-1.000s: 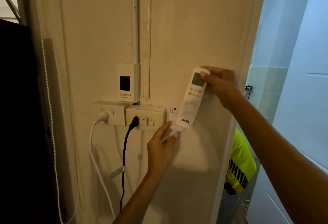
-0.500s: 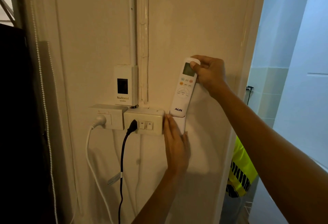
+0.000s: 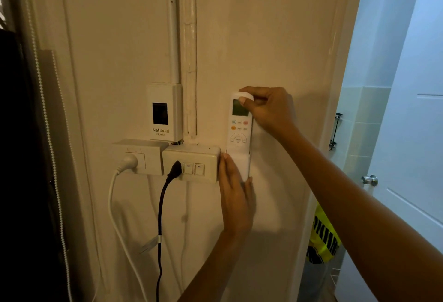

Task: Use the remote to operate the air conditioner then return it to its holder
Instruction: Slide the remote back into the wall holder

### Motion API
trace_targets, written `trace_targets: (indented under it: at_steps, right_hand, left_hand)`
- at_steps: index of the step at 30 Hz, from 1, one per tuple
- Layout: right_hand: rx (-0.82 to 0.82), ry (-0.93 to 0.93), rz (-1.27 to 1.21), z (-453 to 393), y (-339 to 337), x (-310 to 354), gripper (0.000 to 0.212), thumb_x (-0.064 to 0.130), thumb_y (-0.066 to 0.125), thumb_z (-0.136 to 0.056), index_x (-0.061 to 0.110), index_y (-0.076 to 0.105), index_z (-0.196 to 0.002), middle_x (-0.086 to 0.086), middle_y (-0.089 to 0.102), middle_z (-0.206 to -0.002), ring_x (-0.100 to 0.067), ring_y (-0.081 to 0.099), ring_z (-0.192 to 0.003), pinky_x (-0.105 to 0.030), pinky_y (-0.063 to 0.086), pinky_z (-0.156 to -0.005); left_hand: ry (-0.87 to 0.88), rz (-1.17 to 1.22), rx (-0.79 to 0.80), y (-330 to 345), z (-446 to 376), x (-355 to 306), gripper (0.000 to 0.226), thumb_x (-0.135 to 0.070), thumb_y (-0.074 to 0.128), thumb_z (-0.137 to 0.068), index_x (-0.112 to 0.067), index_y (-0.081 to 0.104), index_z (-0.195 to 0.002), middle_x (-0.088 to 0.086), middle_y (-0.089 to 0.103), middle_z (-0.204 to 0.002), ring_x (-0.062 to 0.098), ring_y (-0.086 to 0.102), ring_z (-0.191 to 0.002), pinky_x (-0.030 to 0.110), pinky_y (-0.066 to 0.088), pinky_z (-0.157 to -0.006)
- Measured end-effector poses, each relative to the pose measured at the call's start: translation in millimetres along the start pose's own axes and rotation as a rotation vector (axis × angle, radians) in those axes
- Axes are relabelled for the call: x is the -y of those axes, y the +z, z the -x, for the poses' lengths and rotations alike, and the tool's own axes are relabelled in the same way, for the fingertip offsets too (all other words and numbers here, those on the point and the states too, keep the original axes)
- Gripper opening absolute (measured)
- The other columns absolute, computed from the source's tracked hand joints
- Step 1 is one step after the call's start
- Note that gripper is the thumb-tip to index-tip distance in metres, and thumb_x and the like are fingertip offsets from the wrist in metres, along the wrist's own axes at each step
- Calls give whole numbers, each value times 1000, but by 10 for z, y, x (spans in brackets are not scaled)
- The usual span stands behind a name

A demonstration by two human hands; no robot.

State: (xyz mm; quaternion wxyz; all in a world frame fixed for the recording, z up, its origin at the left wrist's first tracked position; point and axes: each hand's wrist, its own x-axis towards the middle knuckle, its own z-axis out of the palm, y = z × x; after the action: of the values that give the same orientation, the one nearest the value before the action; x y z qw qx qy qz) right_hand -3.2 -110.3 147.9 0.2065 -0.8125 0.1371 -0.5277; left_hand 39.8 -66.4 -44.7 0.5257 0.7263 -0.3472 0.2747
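The white remote (image 3: 239,131) stands upright against the cream wall, its lower end sunk into the white holder (image 3: 244,166) fixed to the wall. My right hand (image 3: 268,110) pinches the remote's top end, thumb on the screen corner. My left hand (image 3: 236,196) lies flat against the wall, cupping the holder's left side and bottom. The air conditioner is out of view.
Left of the holder sit a switch box (image 3: 191,163) with a black plug and cord (image 3: 161,208), a socket (image 3: 139,156) with a white plug, and a National breaker box (image 3: 164,112). A doorway with a white door and knob (image 3: 370,180) opens at right.
The remote has slid down deeper into the holder and now stands vertical. My left hand stayed at the holder while my right hand followed the remote downward.
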Motion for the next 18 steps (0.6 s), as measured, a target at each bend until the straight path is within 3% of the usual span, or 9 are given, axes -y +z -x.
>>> trace_targets:
  at_steps: [4,7,11,18]
  right_hand:
    - [14,-63,74,47,26,-57,30,23,67,-83,14,70,-111,-5,71,-112,-9,61,-90,-19,53,-75]
    - [13,-92,113,61,75,-100,30,22,66,-83,14,70,-111,-5,68,-108,-9,56,-88,-12,45,-71]
    - [-10,-75,115,65,120,-129,31,21,67,-82,11,70,-112,-7,61,-102,-12,53,-88,-25,50,-76]
    - [11,-57,137,64,113,-123,30,22,66,-83,13,70,-111,-4,60,-101,-9,50,-86,-8,36,-65]
  left_hand:
    - [17,36,-7,9,5,15,77,-25,58,-88,-11,11,-148,9,15,-154,31,19,-143,38,32,-108]
    - [18,41,-13,2,3,16,78,-24,60,-87,-10,13,-147,9,16,-153,31,18,-143,36,27,-107]
    - [25,54,-4,-14,4,12,79,-23,59,-88,-11,9,-148,8,14,-154,29,17,-143,35,27,-107]
    - [35,45,34,-58,-5,24,79,-21,60,-88,-9,10,-147,13,16,-154,33,18,-143,38,29,-106]
